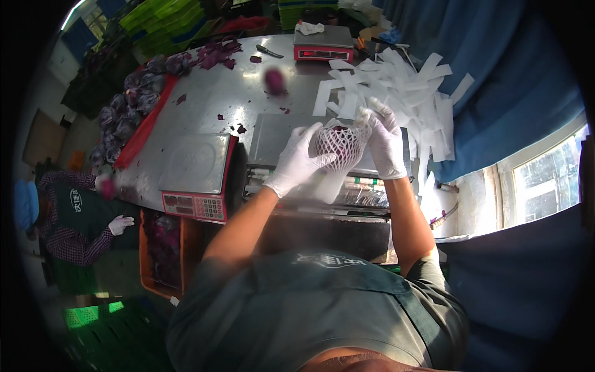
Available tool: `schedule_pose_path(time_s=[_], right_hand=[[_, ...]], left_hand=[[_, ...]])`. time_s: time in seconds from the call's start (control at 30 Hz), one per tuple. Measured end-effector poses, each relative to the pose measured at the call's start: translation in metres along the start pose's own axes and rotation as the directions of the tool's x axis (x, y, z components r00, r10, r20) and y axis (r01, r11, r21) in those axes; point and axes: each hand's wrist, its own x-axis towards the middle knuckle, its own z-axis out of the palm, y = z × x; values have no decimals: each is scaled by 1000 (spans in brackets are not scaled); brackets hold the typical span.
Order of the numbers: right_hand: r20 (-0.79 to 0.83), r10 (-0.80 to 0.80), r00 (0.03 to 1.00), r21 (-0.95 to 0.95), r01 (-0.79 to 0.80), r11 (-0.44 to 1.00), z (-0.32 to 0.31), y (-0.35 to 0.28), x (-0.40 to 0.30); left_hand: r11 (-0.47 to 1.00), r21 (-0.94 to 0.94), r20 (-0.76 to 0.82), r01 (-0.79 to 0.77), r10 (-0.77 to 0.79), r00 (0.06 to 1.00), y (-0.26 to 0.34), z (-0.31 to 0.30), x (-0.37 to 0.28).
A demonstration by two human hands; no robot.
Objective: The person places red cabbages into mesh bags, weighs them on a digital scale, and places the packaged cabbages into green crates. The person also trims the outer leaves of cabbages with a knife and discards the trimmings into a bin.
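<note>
A purple cabbage (pixel 341 148) sits inside a white foam net sleeve (pixel 332 181), held above the film-wrapping machine (pixel 274 139). My gloved left hand (pixel 302 158) grips the netted cabbage from its left side, thumb across the front. Pinched between the fingers of my gloved right hand (pixel 386 139) is the upper right end of the net. Just beyond the right hand lies a big pile of flat white foam sleeves (pixel 399 83). A blurred purple cabbage (pixel 274 81) is on the metal table beyond the machine.
Scales stand at left (pixel 195 162) and at the back (pixel 323 43). A knife (pixel 269 51) and leaf scraps lie on the metal table (pixel 200 102); several cabbages (pixel 125 111) line its left side. A co-worker (pixel 74 214) stands left, beside an orange crate (pixel 183 260). A blue curtain (pixel 492 93) hangs right.
</note>
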Motion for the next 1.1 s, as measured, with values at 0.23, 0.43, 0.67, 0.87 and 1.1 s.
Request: schedule_pose_path(time_s=[0.23,0.43,0.67,0.87,1.1], right_hand=[[503,64,862,-765,410,497,-15,12,11],[231,-99,968,-493,205,846,-10,17,23],[346,-93,933,-821,350,451,-40,17,8],[151,156,976,-746,9,666,-65,25,7],[114,212,971,-389,-152,908,-70,27,34]], left_hand=[[921,-184,11,-343,351,936,-22,-4,35],[790,-572,-289,-221,59,956,-1,-8,59],[860,-500,141,98,-31,990,-45,1,55],[857,-513,223,55,71,972,-34,18,36],[908,-414,134,62,-7,991,-46,19,48]])
